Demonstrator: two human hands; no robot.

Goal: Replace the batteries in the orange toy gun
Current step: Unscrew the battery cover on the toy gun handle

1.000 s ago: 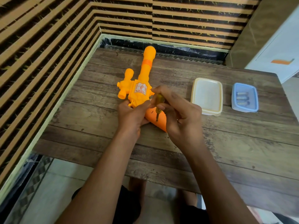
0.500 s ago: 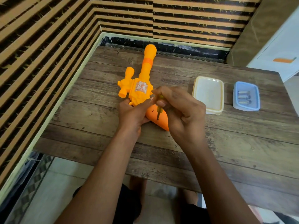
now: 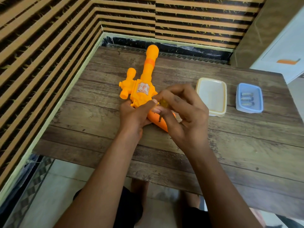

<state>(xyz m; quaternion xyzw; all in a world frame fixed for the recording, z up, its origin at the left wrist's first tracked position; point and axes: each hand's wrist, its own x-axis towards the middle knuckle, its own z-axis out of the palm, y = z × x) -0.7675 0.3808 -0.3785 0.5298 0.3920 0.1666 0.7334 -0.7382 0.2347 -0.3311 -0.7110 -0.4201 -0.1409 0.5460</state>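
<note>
Orange toy gun (image 3: 144,89) gripped by left hand (image 3: 134,115); right hand (image 3: 184,116) pinches one screwdriver (image 3: 162,104); three batteries (image 3: 246,99).

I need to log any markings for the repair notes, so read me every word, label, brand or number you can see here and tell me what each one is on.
No text here can be read.
Sticker on the orange toy gun: a reddish printed panel, too blurred to read.
Batteries in the blue tray: any printing is too small to make out.
White container: no marking visible.
Orange shape on the white cabinet: a plain mark, no letters.
</note>
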